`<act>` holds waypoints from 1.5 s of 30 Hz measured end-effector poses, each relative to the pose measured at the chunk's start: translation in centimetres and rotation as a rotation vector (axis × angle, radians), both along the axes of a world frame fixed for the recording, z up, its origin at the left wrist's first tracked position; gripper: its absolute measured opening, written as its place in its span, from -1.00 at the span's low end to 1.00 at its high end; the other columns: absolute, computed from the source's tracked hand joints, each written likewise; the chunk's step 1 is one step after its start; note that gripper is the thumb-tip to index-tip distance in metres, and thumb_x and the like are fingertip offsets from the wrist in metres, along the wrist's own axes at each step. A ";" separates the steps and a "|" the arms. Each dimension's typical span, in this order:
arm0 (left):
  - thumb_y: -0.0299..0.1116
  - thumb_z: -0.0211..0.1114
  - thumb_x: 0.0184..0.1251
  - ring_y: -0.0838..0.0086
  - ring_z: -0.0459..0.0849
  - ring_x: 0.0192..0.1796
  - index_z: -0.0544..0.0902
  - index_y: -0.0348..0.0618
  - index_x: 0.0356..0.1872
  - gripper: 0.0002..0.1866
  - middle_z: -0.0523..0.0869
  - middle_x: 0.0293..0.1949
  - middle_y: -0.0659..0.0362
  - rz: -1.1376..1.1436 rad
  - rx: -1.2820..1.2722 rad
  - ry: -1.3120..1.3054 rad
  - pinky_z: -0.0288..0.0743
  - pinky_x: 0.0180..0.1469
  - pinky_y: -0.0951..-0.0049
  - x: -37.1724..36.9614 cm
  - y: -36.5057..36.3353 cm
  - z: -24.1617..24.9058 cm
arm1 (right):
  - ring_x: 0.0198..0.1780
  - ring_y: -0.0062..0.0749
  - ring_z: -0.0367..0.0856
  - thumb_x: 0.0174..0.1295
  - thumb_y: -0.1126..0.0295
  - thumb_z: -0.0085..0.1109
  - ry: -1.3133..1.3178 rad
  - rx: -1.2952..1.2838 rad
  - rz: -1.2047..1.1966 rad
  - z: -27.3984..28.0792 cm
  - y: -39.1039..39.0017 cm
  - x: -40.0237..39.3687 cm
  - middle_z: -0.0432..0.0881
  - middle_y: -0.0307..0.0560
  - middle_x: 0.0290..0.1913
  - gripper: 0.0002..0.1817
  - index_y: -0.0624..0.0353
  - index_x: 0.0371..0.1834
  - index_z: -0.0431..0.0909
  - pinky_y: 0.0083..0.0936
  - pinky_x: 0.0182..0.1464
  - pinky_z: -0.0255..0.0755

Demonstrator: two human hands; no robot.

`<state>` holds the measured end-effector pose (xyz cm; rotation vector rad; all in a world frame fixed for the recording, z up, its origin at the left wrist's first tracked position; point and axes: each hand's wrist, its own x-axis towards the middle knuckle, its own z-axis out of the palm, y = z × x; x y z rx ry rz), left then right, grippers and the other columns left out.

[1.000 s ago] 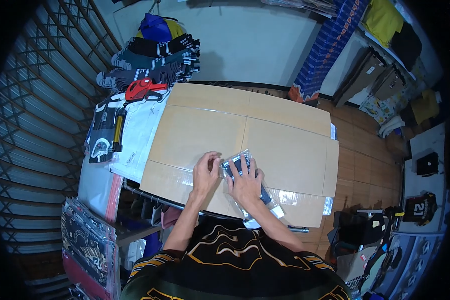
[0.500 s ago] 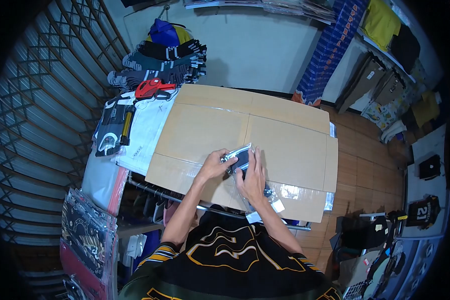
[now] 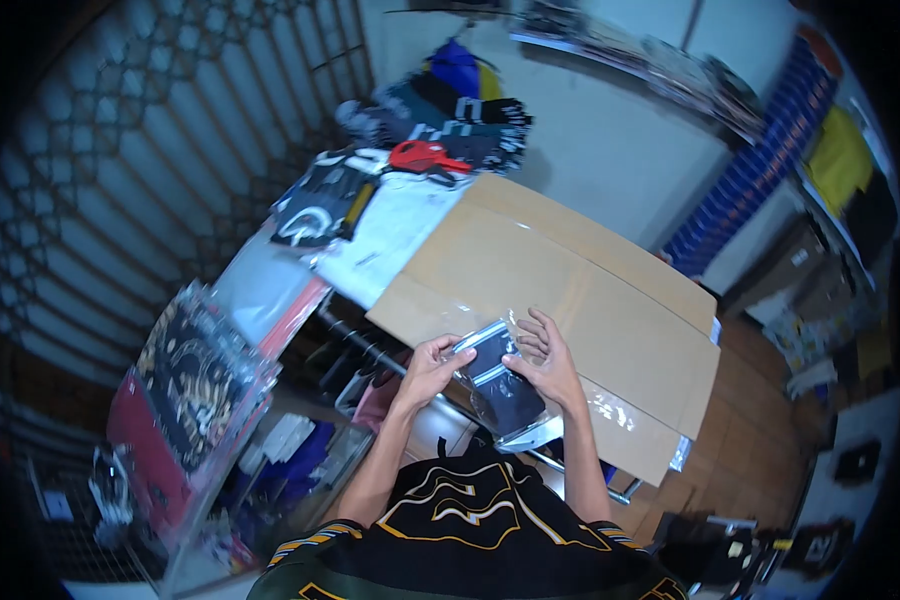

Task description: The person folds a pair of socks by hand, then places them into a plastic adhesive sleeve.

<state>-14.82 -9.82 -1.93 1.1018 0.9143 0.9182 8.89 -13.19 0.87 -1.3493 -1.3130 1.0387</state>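
Observation:
A clear plastic bag with folded dark striped socks (image 3: 492,366) is held up between both hands, over the near edge of the cardboard sheet (image 3: 490,250). White bands run across the socks, and the loose clear end of the bag hangs toward my body. My left hand (image 3: 432,372) is closed on the bag's left side, thumb on top. On the other side, my right hand (image 3: 552,368) grips with its thumb pressed on the socks, while several of its fingers are raised and spread at the far side.
A red handheld tag gun (image 3: 425,157) lies at the table's far left, near a bagged dark garment (image 3: 320,205). Behind it is a pile of striped socks (image 3: 470,120). Stacked bagged clothes (image 3: 205,375) stand left, and a metal rail (image 3: 370,345) runs below the cardboard.
The view has turned and the table appears shifted. The bag of socks has come closer to my body and shows more of its length. My right hand's fingers have lifted and spread.

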 end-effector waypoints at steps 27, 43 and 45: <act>-0.24 0.45 0.48 0.64 0.72 -0.23 0.69 -0.02 0.00 -0.80 0.77 -0.17 0.33 2.042 0.113 -0.575 0.53 -0.27 0.62 -29.7 -50.0 0.0 | 0.09 -0.39 0.74 0.32 0.34 0.47 0.302 -0.679 1.740 -2.0 -16.2 -43.8 0.80 0.02 0.04 -0.56 0.33 0.18 0.64 -0.48 0.15 0.58; -0.40 0.35 0.42 0.53 0.78 -0.13 0.67 -0.06 -0.11 -0.90 0.81 -0.16 0.26 2.256 0.369 -0.671 0.68 -0.07 0.45 -42.9 -54.2 1.4 | 0.19 -0.52 0.53 0.39 0.33 0.42 0.188 -0.676 1.823 2.6 -22.0 -60.9 0.60 -0.22 0.18 -0.21 0.30 0.61 0.27 -0.45 0.33 0.36; -0.37 0.37 0.43 0.55 0.78 -0.12 0.66 -0.04 -0.10 -0.89 0.81 -0.16 0.29 2.212 0.355 -0.589 0.67 -0.04 0.43 -45.4 -55.0 0.8 | 0.15 -0.46 0.59 0.38 0.39 0.41 0.206 -0.656 1.822 4.2 -22.7 -62.6 0.62 -0.21 0.12 -0.17 0.31 0.64 0.19 -0.44 0.21 0.50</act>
